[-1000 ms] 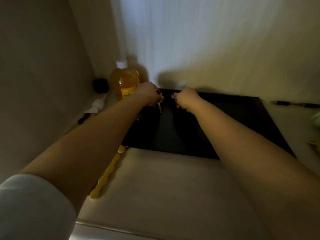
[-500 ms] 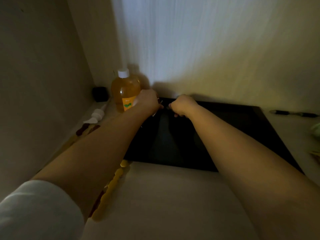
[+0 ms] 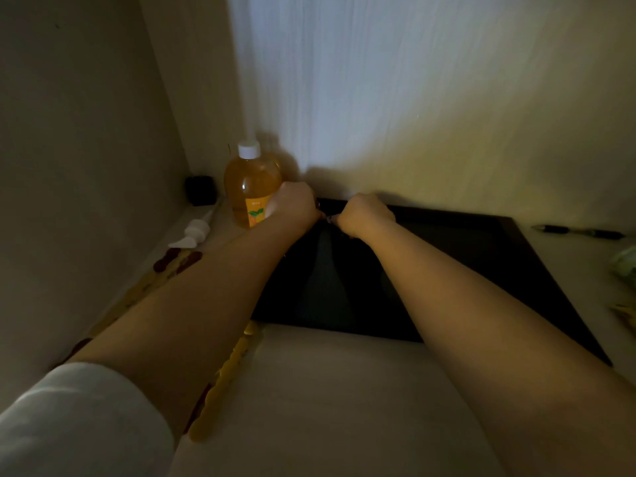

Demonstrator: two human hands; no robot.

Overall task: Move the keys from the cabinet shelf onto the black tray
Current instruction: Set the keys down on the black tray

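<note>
the keys (image 3: 327, 219) show only as a small dark glint between the two fists, low over the far edge of the tray (image 3: 481, 270); whether they already touch it cannot be told in this dim light. the left hand (image 3: 296, 206) is curled closed, seemingly pinching one end of the bunch, and the right hand (image 3: 363, 215) is curled closed on the other end, knuckles almost meeting.

the step looks like the set-down. to do it well, lower the bunch until it rests flat inside the tray's rim, then loosen both grips together so no key snags on a finger. place it a little nearer, clear of the back wall. the bottle (image 3: 253, 187) stands just beside the left hand, so draw that arm straight back rather than swinging outward. the pen (image 3: 578, 231) lies well apart.
</note>
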